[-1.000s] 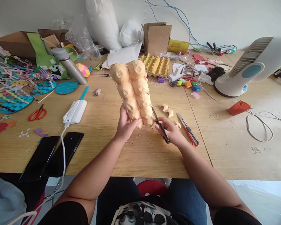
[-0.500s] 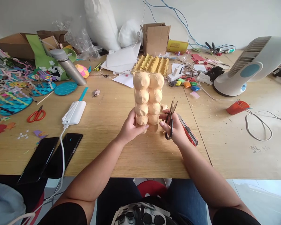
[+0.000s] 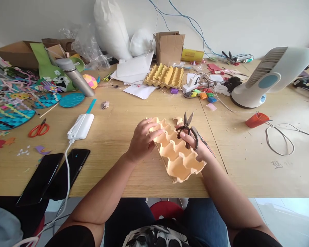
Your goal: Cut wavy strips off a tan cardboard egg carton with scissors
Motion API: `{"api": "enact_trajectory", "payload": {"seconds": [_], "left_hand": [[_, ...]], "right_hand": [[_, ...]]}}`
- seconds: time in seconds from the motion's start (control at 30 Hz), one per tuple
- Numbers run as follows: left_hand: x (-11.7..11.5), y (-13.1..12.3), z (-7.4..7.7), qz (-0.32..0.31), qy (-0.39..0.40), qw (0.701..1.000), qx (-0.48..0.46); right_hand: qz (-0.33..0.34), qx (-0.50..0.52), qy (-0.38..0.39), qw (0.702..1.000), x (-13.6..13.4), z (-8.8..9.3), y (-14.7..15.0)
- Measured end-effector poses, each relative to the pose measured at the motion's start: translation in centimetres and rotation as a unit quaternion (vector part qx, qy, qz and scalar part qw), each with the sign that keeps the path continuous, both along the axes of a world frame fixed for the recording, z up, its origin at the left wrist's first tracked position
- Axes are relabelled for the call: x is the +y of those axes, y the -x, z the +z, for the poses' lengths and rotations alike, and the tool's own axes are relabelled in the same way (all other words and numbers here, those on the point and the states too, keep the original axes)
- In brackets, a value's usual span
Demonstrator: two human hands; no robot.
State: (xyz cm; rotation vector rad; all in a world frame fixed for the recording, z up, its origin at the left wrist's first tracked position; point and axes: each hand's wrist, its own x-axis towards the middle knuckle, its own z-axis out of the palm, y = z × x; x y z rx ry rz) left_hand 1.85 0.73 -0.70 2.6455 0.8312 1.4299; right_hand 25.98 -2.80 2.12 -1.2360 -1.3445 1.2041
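A pale yellow piece of egg carton [image 3: 176, 154] with two rows of cups is held tilted over the table, its hollow side up and one end toward me. My left hand [image 3: 143, 139] grips its far left corner, thumb and fingers around the edge. Black-handled scissors [image 3: 187, 128] are in my right hand [image 3: 193, 140], blades parted and pointing away from me. That hand is beside the carton's right edge; whether it also touches the carton, I cannot tell. A utility knife [image 3: 204, 142] lies partly hidden behind my right hand. A small carton scrap [image 3: 178, 120] rests just beyond.
A larger egg tray [image 3: 164, 76] sits at the back before a cardboard box [image 3: 169, 48]. On the right stand a white fan [image 3: 267, 80] and a red cup [image 3: 257, 120]. Orange scissors [image 3: 38, 128], a power bank [image 3: 81, 127] and two phones [image 3: 67, 175] lie on the left.
The egg carton has turned from upright with its bumps facing me to lying tilted with its hollows up. My left hand has shifted to its far corner. The scissors stay in my right hand.
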Motion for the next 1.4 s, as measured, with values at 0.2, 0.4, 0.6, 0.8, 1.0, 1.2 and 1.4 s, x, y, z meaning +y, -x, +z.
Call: {"api": "enact_trajectory", "payload": {"seconds": [0.2,0.4,0.6,0.8,1.0,1.2,1.4], "left_hand": [[-0.3,-0.6,-0.2,-0.001,0.059,0.998,0.031],[0.0,-0.6,-0.5,0.004,0.081,0.996,0.039],[-0.2,-0.7,-1.1,-0.018,0.182,0.976,-0.116],[-0.5,-0.7,-0.9,-0.145,0.582,0.756,-0.261],[-1.0,-1.2,0.3,-0.266,0.609,0.713,-0.225],[-1.1,-0.9,0.1,-0.246,0.617,0.713,-0.226],[-1.1,-0.9,0.0,-0.233,0.605,0.731,-0.214]], "right_hand": [[-0.019,0.168,0.021,0.985,0.0,-0.2,0.8],[-0.043,0.191,-0.003,0.981,0.3,-1.9,0.9],[-0.089,0.194,-0.043,0.976,0.4,-2.5,0.9],[-0.119,0.224,-0.082,0.964,0.4,-2.0,0.7],[-0.11,0.229,-0.081,0.964,0.5,-2.5,0.8],[-0.106,0.222,-0.085,0.965,0.6,-2.8,0.8],[-0.105,0.216,-0.085,0.967,0.6,-2.7,0.8]]}}
